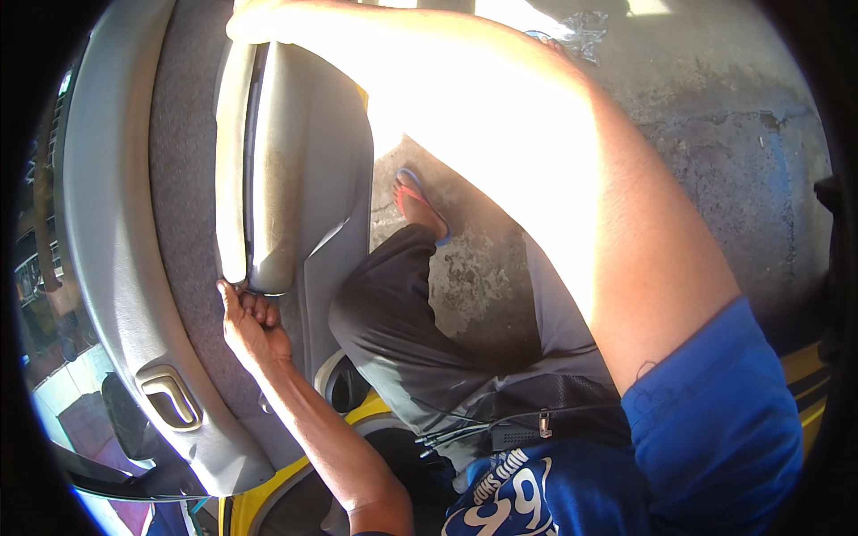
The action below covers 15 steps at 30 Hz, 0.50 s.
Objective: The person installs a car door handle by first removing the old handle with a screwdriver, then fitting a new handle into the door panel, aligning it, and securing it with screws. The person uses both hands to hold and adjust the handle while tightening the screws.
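A long beige armrest trim strip (pixel 232 165) runs along the grey car door panel (pixel 183 179), with a dark narrow gap between it and the rounded grey armrest (pixel 284 170). My left hand (pixel 255 329) is closed at the strip's near end, thumb on its tip and fingers curled beneath. Stretched across the view, my right arm reaches the strip's far end. There my right hand (pixel 255 22) is closed over it, washed out by bright sunlight; its fingers are partly hidden.
An inner door handle (pixel 170 399) sits in the panel at the lower left. A yellow door edge (pixel 255 496) lies below it. My leg in dark trousers (pixel 393 308) and a sandalled foot (pixel 416 204) are beside the door, on a stained concrete floor (pixel 715 170).
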{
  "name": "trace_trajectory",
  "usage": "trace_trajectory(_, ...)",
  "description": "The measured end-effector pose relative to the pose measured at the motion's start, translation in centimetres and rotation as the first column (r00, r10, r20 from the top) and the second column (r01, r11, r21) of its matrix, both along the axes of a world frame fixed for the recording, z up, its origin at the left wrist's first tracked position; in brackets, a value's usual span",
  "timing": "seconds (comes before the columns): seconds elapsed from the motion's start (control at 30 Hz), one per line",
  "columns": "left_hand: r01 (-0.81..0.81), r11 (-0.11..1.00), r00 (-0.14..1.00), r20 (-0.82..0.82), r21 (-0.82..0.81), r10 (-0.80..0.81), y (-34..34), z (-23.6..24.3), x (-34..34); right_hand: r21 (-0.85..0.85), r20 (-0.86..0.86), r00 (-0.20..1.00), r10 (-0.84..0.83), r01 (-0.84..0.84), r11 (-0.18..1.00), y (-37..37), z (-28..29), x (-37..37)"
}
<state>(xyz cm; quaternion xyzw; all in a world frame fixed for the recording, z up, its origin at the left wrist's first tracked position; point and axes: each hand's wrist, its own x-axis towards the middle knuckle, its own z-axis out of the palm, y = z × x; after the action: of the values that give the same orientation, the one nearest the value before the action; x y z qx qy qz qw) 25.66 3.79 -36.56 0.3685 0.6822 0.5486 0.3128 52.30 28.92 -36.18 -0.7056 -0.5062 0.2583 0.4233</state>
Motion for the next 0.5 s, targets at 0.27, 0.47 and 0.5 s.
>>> trace_trajectory(0.27, -0.145, 0.985, 0.79, -0.61, -0.097, 0.056, -0.6, -1.1, -0.4, 0.441, -0.103, 0.989, -0.109, 0.143, 0.886, -3.7, -4.0, 0.3)
trace_trajectory(0.47, 0.094, 0.992, 0.575, -0.818, 0.083, 0.014, -0.4, 2.0, 1.9, 0.434, -0.073, 0.985, 0.154, -0.108, 0.894, -1.6, -1.5, 0.2)
trace_trajectory(0.5, 0.235, 0.965, 0.482, -0.876, 0.118, -0.01, 0.5, 2.1, 2.6, 0.427, -0.164, 0.956, 0.242, -0.153, 0.891, -2.0, 0.1, -0.1)
